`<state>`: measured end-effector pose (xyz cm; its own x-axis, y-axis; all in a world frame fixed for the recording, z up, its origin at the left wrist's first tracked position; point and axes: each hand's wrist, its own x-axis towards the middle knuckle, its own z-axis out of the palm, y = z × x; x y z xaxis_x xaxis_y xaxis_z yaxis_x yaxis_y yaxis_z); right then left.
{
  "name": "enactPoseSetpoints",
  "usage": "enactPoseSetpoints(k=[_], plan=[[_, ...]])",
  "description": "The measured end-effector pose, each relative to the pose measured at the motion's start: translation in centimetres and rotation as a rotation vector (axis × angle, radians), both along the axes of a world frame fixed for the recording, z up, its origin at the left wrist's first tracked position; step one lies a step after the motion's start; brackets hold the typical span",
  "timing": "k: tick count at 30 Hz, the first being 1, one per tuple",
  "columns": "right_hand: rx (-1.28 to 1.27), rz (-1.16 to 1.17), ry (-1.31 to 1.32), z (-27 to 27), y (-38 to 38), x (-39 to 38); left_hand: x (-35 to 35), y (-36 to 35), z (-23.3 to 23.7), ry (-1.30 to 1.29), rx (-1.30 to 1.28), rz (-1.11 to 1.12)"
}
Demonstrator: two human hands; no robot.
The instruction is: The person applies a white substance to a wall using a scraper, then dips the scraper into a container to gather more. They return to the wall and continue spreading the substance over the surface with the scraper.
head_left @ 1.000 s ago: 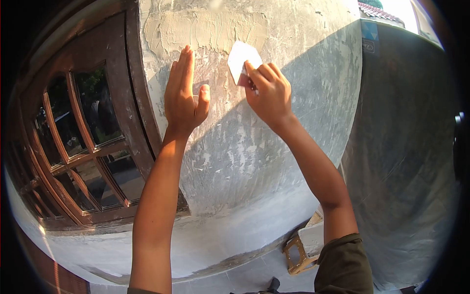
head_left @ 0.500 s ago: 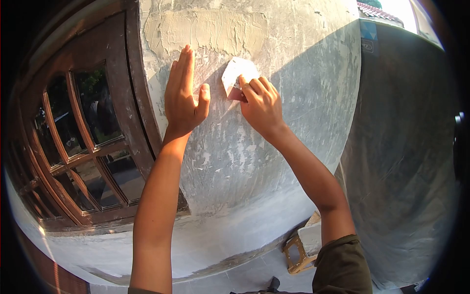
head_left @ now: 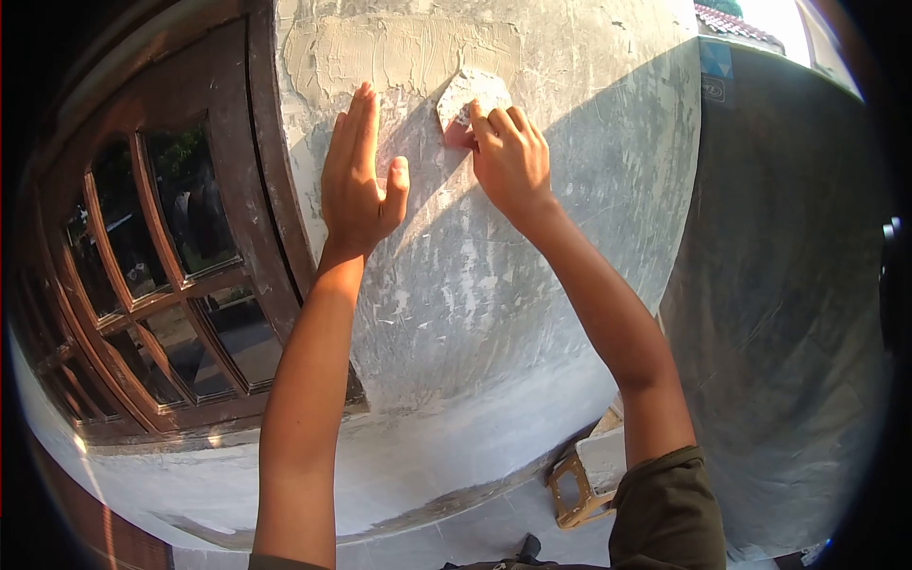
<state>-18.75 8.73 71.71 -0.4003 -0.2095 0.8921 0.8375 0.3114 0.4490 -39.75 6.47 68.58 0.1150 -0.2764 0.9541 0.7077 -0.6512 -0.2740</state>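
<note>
My right hand [head_left: 514, 163] grips a putty scraper [head_left: 472, 93] against the wall. Its wide blade is coated with pale putty, and a reddish part shows by my fingers; the rest of the grip is hidden in my hand. Just above the blade lies a band of beige putty [head_left: 399, 52], spread in rough ridges over the grey plastered wall [head_left: 432, 328]. To the left, my left hand [head_left: 361, 190] is held flat, fingers straight up and thumb apart, up against the wall with nothing in it.
A brown wooden window frame [head_left: 271, 142] with glass panes borders the wall on the left. A dark sheet [head_left: 779, 304] hangs on the right. Down by the wall's foot, a small yellowish stool [head_left: 570, 494] stands on the tiled floor [head_left: 475, 537].
My right hand has moved up the wall with the scraper, bringing the blade close to the beige putty. My left hand has stayed nearly in place.
</note>
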Motion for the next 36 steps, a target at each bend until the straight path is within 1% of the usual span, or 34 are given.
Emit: enactPoseSetpoints(k=[4, 5, 7, 8, 10, 11, 12, 14, 19, 20, 25, 28, 30, 32, 34, 36], plan=[[-0.105, 0.158, -0.049, -4.1, -2.3, -0.1, 0.0, 0.1, 0.0, -0.013, 0.016, -0.019], [-0.107, 0.153, -0.045, -5.0, -3.2, 0.1, -0.1, 0.1, 0.1, -0.016, 0.029, -0.024], [-0.356, 0.315, 0.040, -6.2, -5.9, 0.1, -0.1, 0.1, 0.1, -0.021, 0.022, -0.026], [-0.365, 0.311, 0.044, -6.5, -6.8, 0.5, -0.1, 0.1, 0.0, -0.031, 0.016, -0.022], [-0.732, 0.654, 0.315, -7.2, -8.3, 1.7, 0.0, 0.2, -0.1, -0.035, 0.014, -0.035], [-0.813, 0.808, 0.419, -7.6, -8.4, 2.1, 0.0, 0.2, -0.2, -0.041, 0.029, -0.056], [-0.826, 0.800, 0.427, -7.7, -9.1, 2.7, 0.1, 0.4, -0.4, -0.047, 0.045, -0.080], [-1.086, 1.067, 0.493, -7.8, -10.8, 4.2, 0.3, 0.5, -1.0, -0.061, 0.037, -0.172], [-1.152, 1.065, 0.538, -10.0, -11.4, 7.9, 4.1, -0.4, -5.1, -0.145, -0.040, -0.372], [-1.178, 1.081, 0.579, -10.5, -11.7, 8.6, 5.1, -0.7, -6.2, -0.145, -0.053, -0.375], [-1.229, 1.121, 0.692, -13.0, -12.2, 13.1, 11.8, -3.1, -11.0, -0.173, -0.211, -0.515], [-1.253, 1.072, 0.769, -14.4, -12.4, 16.6, 16.4, -3.8, -13.6, -0.194, -0.299, -0.570], [-1.322, 0.948, 0.797, -15.4, -12.7, 19.5, 19.8, -3.5, -15.6, -0.216, -0.373, -0.614], [-1.340, 0.918, 0.831, -16.5, -12.8, 22.5, 23.4, -2.0, -17.7, -0.224, -0.335, -0.675], [-1.356, 0.888, 0.864, -17.5, -12.7, 25.7, 27.1, -1.8, -19.3, -0.233, -0.383, -0.707], [-1.323, 0.896, 0.960, -19.1, -13.0, 28.6, 30.9, -2.3, -21.1, -0.238, -0.438, -0.737]])
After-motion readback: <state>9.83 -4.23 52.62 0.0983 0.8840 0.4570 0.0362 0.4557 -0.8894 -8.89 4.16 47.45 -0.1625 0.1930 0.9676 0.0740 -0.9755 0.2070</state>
